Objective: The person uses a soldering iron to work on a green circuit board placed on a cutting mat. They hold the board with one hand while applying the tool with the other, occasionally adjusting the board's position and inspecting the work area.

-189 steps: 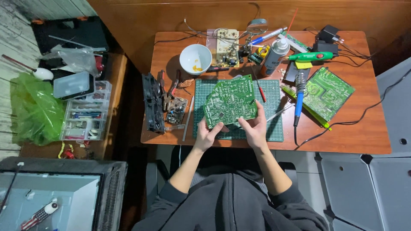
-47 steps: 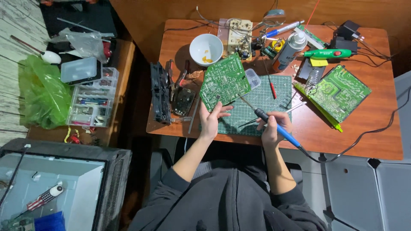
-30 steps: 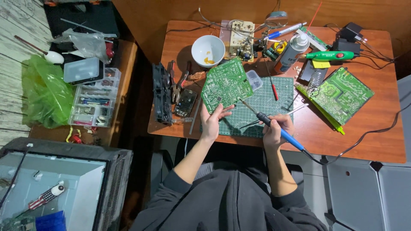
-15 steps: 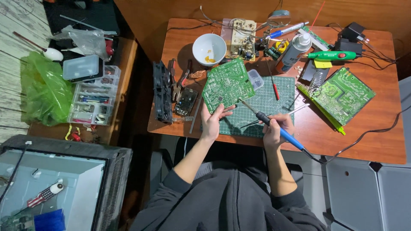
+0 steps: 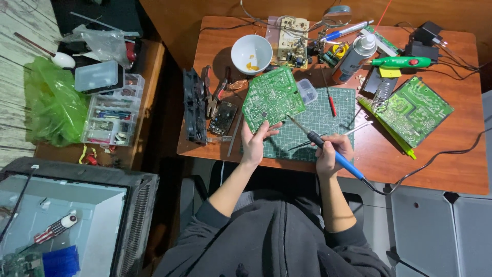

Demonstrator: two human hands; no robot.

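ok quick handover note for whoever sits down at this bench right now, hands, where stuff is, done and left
Left hand: holds the near edge of the green board, propped tilted over the cutting mat.
Right hand: grip on the blue soldering iron, tip pointing at the board's lower right edge, whether touching I cannot tell.
Nearby: second board at right, red screwdriver on the mat, white bowl behind.
Done: board up, iron in hand.
Left: the soldering itself; no finished joint can be made out.
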